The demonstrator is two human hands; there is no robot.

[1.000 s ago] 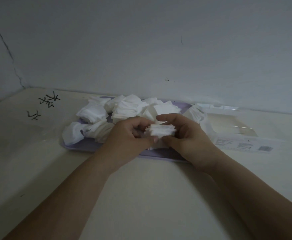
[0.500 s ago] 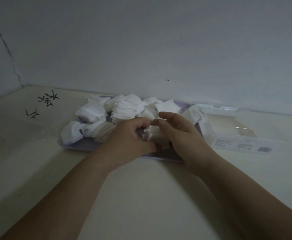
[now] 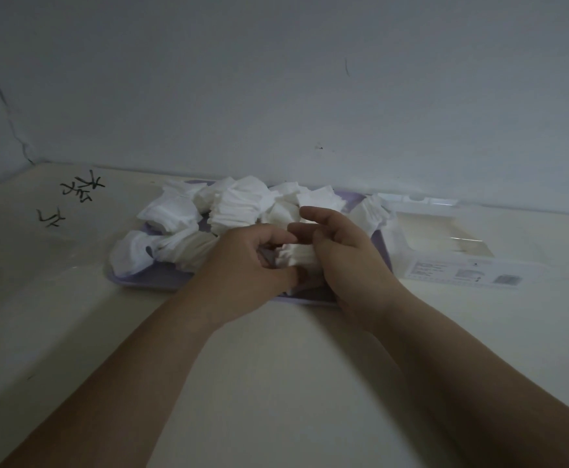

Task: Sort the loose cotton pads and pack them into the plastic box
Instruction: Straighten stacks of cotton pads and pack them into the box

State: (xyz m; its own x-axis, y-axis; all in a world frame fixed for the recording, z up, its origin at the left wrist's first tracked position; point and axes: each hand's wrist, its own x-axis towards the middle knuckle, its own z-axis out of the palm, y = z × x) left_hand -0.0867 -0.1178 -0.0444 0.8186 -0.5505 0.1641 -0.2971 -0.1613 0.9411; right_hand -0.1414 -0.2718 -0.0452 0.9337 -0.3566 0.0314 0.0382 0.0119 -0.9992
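Observation:
Loose white cotton pads (image 3: 232, 204) lie heaped on a lilac tray (image 3: 154, 276) near the wall. Over the tray's front part both hands meet around a small stack of pads (image 3: 296, 255). My left hand (image 3: 246, 265) grips the stack from the left, thumb below and fingers on top. My right hand (image 3: 347, 258) cups its right side, with two fingers lifted straighter above it. The clear plastic box (image 3: 445, 244) stands open to the right of the tray, its inside looking bare. Part of the stack is hidden behind my hands.
The box's clear lid (image 3: 418, 201) lies back against the wall, and a printed label (image 3: 462, 273) faces me on its front. Black handwritten marks (image 3: 73, 197) are on the pale tabletop at the left. A blue-grey wall runs close behind the tray.
The stack has dropped from a raised position toward the tray. My right hand has slid round to its right side and its upper fingers have lifted. The left hand stays closed on it.

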